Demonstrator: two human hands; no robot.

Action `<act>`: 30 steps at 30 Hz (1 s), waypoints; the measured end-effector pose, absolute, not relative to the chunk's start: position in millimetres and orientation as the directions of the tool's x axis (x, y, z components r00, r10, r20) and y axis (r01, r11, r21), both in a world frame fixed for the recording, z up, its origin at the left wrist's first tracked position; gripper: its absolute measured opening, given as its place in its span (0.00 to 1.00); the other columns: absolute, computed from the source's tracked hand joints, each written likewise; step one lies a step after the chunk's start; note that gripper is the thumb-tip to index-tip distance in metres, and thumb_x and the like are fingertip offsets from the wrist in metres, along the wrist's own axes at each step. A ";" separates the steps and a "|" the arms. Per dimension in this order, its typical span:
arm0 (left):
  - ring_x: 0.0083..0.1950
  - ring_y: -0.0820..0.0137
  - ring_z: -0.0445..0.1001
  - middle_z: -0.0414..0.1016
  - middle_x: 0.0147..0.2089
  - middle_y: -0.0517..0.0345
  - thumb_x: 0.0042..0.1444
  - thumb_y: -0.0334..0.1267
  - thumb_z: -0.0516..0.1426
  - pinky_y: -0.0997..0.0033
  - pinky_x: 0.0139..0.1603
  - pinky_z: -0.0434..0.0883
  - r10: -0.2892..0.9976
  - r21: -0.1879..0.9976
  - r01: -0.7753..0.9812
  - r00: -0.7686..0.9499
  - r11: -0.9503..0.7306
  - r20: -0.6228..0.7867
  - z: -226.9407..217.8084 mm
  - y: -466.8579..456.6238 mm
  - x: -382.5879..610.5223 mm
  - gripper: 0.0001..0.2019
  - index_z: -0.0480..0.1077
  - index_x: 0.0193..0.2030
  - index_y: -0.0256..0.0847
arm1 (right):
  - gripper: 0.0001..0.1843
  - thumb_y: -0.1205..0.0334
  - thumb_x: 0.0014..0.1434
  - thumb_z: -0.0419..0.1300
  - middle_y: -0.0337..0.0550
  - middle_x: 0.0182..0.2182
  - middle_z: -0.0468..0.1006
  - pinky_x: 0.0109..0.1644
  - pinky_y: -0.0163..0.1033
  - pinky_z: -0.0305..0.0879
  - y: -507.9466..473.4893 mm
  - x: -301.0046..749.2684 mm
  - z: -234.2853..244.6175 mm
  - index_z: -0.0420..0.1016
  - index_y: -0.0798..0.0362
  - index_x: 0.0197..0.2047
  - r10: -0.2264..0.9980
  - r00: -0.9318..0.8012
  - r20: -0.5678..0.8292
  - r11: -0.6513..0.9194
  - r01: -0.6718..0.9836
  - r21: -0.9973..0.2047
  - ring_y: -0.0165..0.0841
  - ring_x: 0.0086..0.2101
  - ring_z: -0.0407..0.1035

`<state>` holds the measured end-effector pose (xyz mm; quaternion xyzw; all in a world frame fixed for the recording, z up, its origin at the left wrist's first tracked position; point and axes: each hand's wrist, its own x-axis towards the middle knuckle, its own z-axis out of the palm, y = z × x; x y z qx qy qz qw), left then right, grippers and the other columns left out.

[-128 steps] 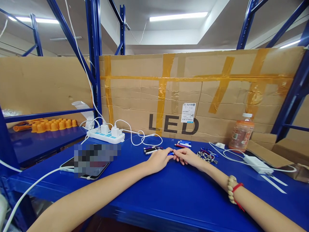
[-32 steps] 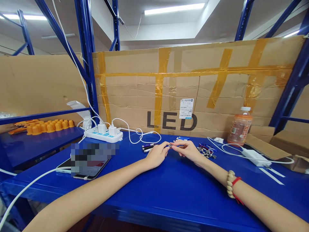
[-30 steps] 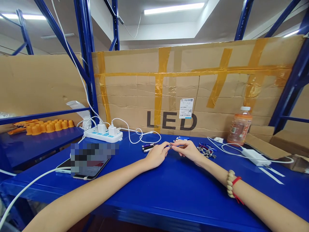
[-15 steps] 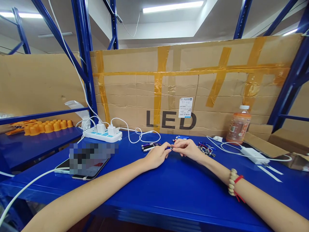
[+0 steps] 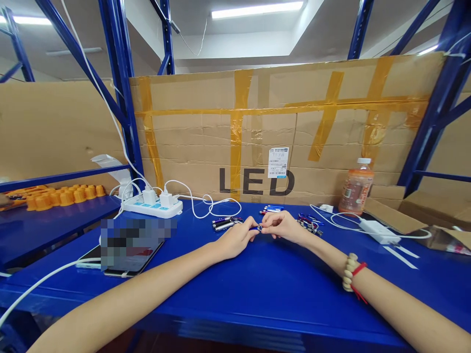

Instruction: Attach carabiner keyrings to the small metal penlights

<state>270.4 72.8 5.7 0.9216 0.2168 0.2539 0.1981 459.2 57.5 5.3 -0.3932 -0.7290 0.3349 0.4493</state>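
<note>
My left hand (image 5: 234, 240) is closed in a pinch on a small blue tube (image 5: 254, 228), most of which its fingers hide. At the tube's right end sits a small metal ring (image 5: 259, 228), pinched between the thumb and fingertips of my right hand (image 5: 284, 228). Both hands are just above the blue table. Beside my left hand lie several similar tubes (image 5: 222, 224) in black, silver and blue. Behind my right hand are more blue and red tubes (image 5: 273, 209). To its right is a pile of metal rings and clasps (image 5: 309, 225), partly covered by the wrist.
On the left of the blue table (image 5: 228, 294) are a tablet or phone (image 5: 128, 267) and a white power strip (image 5: 167, 212) with cables. A drink bottle (image 5: 356, 189), white adapter (image 5: 379, 231) and open carton (image 5: 427, 208) stand right. A cardboard sheet (image 5: 191, 147) closes the back.
The view has shifted slightly, so the scene sits a little further left. More of the blue tube and its ring now shows between my fingertips. Both hands keep their pinch.
</note>
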 end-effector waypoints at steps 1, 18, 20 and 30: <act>0.30 0.74 0.66 0.64 0.27 0.63 0.58 0.38 0.42 0.74 0.35 0.62 0.501 0.475 0.301 0.778 -0.827 0.380 5.7 72.8 270.4 0.05 0.55 0.35 0.41 | 0.15 0.54 0.37 0.66 0.38 0.26 0.69 0.16 0.29 0.59 56.9 458.5 5.1 0.70 0.57 0.19 0.875 -0.282 0.394 0.466 0.268 -0.843 0.20 0.15 0.60; 0.34 0.72 0.67 0.67 0.31 0.60 0.58 0.37 0.43 0.72 0.39 0.64 0.517 0.470 0.294 0.717 -0.832 0.468 9.0 71.4 272.3 0.06 0.57 0.35 0.41 | 0.19 0.50 0.33 0.66 0.36 0.20 0.69 0.15 0.28 0.58 49.1 446.4 15.6 0.67 0.57 0.17 0.854 -0.198 0.481 0.519 0.259 -0.814 0.21 0.16 0.60; 0.34 0.72 0.67 0.67 0.31 0.60 0.58 0.37 0.43 0.72 0.38 0.64 0.520 0.466 0.300 0.714 -0.832 0.469 9.2 71.4 272.9 0.06 0.57 0.35 0.41 | 0.18 0.51 0.34 0.66 0.37 0.20 0.69 0.16 0.28 0.58 51.9 448.2 12.5 0.67 0.57 0.18 0.850 -0.206 0.485 0.525 0.257 -0.811 0.21 0.16 0.60; 0.32 0.72 0.67 0.66 0.27 0.61 0.59 0.39 0.41 0.72 0.38 0.64 0.551 0.479 0.336 0.716 -0.811 0.429 7.0 75.8 275.0 0.09 0.58 0.41 0.40 | 0.20 0.48 0.34 0.65 0.39 0.23 0.72 0.14 0.27 0.57 53.0 447.3 10.9 0.70 0.58 0.20 0.858 -0.154 0.489 0.512 0.304 -0.803 0.20 0.15 0.59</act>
